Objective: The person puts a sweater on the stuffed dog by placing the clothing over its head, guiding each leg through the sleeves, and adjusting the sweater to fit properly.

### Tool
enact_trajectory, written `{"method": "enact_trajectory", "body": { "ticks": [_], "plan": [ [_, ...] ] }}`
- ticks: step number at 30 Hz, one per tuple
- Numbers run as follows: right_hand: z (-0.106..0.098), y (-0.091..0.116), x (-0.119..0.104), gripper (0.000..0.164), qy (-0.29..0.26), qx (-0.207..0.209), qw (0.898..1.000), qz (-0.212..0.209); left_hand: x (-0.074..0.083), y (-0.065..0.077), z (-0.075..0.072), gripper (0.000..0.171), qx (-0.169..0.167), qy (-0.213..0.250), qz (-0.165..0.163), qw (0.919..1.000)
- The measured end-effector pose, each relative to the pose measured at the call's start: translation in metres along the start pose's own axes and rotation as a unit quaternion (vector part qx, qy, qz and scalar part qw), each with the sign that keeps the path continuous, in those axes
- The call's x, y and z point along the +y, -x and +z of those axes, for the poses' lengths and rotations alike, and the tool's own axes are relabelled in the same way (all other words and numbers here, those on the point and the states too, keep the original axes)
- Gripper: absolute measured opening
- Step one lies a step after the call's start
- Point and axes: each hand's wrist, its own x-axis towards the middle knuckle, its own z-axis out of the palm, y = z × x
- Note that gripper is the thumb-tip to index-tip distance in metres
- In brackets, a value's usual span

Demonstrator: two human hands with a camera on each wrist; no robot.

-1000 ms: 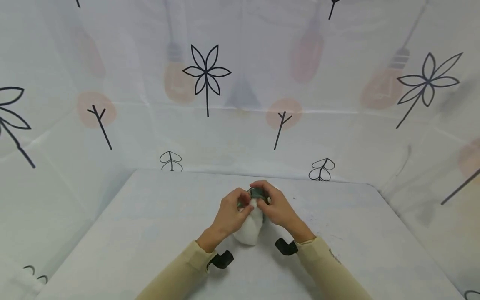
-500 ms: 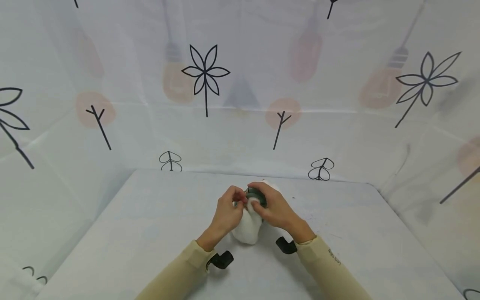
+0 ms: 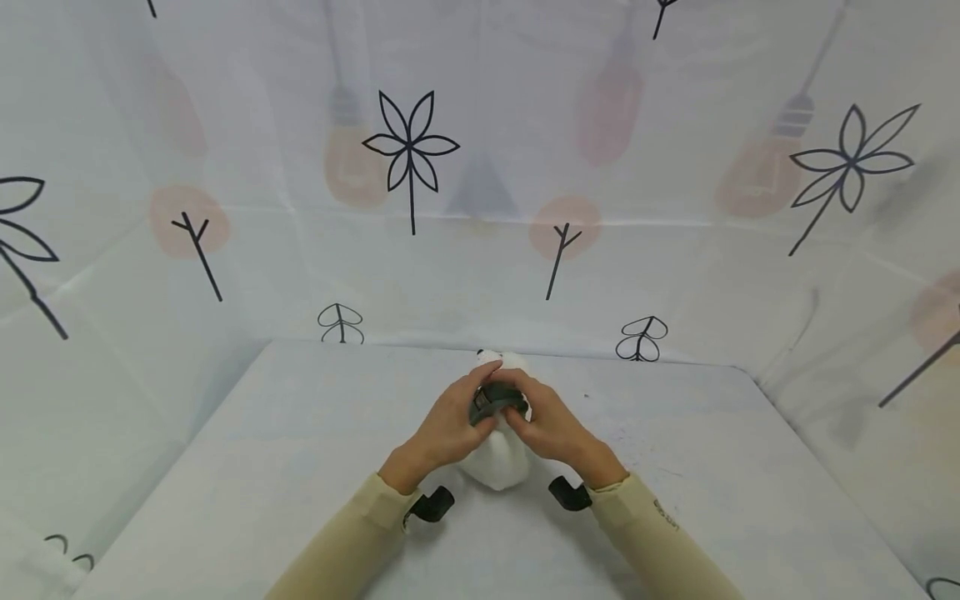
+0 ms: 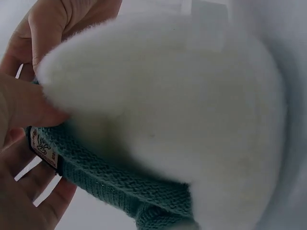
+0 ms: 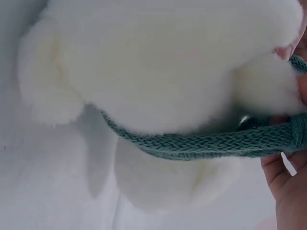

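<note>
A white plush toy (image 3: 498, 463) lies on the table between both hands, its fur filling most of each wrist view. Around part of it runs a teal knitted band (image 4: 115, 175) with a small woven label (image 4: 44, 149). My left hand (image 3: 447, 425) grips the band beside the label, its thumb against the fur in the left wrist view. From the other side, my right hand (image 3: 553, 423) holds the band's end; several of its fingers (image 5: 276, 175) show at the right edge of the right wrist view. The fur and the hands hide parts of the band.
A white-covered table (image 3: 247, 475) extends around the hands, with its far edge against a printed white curtain (image 3: 480, 275). Black wrist mounts (image 3: 432, 504) stick out below the sleeves. A pale tag (image 4: 207, 24) is on the plush.
My left hand has moved from pinching at the toy's left to wrapping the band beside my right hand. The band has turned so its label faces up, and the toy's far end has shifted left.
</note>
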Motion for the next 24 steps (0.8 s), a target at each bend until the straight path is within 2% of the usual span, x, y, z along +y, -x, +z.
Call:
{"method": "enact_trajectory", "body": {
  "ticks": [4,8,14,20,24],
  "plan": [
    [0.0016,0.0006,0.0013,0.057,0.004,0.006,1.0,-0.01,-0.0006,0.0011,0.0017,0.065,0.011,-0.014,-0.012,0.9998],
    [0.0031,-0.0005,0.0037,0.054,0.027,0.038,0.999,-0.028,-0.0023,0.0014,0.0033,0.053,0.028,-0.033,-0.001,0.999],
    [0.0053,-0.0005,0.0065,0.051,0.044,0.069,0.996,-0.019,-0.0019,0.0016,0.004,0.049,0.037,-0.048,0.001,0.9982],
    [0.0073,0.0005,0.0077,0.048,0.04,0.066,0.997,0.004,-0.0009,0.0024,0.0051,0.048,0.032,-0.052,-0.02,0.9979],
    [0.0086,0.001,0.0084,0.047,0.037,0.064,0.997,0.003,-0.0018,0.0022,0.0062,0.045,0.028,-0.062,-0.034,0.9971]
  ]
}}
